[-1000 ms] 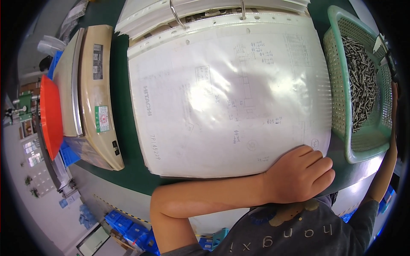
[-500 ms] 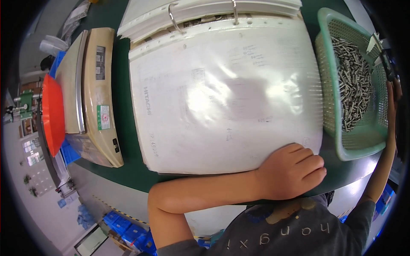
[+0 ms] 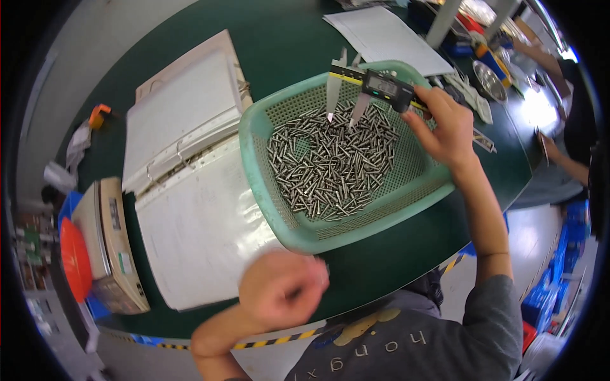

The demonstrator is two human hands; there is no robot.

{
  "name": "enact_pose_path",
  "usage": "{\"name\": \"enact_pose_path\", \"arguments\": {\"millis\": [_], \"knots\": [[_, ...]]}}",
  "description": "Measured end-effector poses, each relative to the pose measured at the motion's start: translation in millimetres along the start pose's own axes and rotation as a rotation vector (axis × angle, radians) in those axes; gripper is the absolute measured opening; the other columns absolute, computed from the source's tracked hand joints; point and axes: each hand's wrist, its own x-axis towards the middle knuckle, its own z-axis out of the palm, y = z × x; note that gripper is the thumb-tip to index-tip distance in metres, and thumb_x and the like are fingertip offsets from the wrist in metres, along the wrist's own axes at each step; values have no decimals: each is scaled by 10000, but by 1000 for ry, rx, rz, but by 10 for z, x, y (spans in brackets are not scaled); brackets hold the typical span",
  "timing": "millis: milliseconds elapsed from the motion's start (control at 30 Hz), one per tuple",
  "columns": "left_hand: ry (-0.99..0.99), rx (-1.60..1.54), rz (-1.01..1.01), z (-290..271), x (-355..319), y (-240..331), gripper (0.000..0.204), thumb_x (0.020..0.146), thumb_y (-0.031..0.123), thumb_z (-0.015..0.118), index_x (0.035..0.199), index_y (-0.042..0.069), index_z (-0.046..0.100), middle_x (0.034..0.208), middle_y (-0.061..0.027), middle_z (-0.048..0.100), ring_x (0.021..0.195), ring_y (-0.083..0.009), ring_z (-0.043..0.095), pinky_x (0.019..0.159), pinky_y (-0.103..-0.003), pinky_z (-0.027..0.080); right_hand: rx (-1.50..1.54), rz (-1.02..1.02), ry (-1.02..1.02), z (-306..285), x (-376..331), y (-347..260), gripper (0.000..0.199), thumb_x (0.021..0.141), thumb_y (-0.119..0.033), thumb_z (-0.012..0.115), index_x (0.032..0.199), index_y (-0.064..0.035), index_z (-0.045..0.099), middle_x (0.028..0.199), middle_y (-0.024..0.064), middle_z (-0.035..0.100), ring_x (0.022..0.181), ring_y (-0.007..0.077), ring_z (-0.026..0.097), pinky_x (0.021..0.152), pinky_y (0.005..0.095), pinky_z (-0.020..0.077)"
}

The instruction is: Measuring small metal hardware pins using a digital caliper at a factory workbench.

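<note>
My right hand [image 3: 445, 127] grips a digital caliper [image 3: 384, 87] with a small display, its thumb along the lower side. The caliper's jaws stand apart, pointing down over a green plastic basket [image 3: 406, 206]. Many small metal pins [image 3: 337, 162] lie heaped in the basket; between the jaws I can make out no held pin. My left hand [image 3: 283, 289], blurred, is curled into a loose fist off the basket's near left corner, above the table edge. No object shows in it. An open ring binder [image 3: 197, 254] with sheets in clear sleeves lies left of the basket.
A beige weighing scale [image 3: 117, 254] with an orange-red pan [image 3: 75, 260] stands at the left. White paper [image 3: 387, 38], a metal bowl [image 3: 489, 81] and a glove [image 3: 469, 95] lie at the far right. Another person's arm [image 3: 562, 155] is at the right edge.
The view has swung right, bringing the basket to the middle. My left hand has lifted off the binder, still curled. The caliper in my right hand is now fully in sight over the pins.
</note>
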Motion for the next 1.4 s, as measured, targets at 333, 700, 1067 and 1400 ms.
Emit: {"name": "enact_pose_path", "arguments": {"millis": [333,700,1067,1400], "knots": [[487,-572,-358,529,684,-226,187,778,0,631,962,-21,601,889,-72,601,756,-99,551,686,-222,454,360,-185,101,-85,168,-135,387,674,-34,647,1047,23,559,692,94,548,524,170,526,475,251,420],[637,-651,-587,872,777,-293,218,763,-4,607,973,-45,565,943,-145,590,827,-202,588,741,-304,489,313,-189,15,48,35,198,462,662,-170,682,1065,-8,525,754,78,548,593,217,554,481,322,445],[537,-635,-628,692,606,-325,234,849,84,548,1063,8,493,917,-33,547,775,-93,516,710,-205,422,418,-163,153,-4,-12,62,431,678,-209,654,1036,10,556,660,36,482,477,179,515,409,290,407],[563,-621,-595,690,608,-331,247,857,86,538,1083,4,483,927,-32,536,774,-90,510,689,-202,416,457,-152,157,63,13,32,418,682,-199,653,1032,5,551,667,33,488,501,172,534,402,290,408]]}}
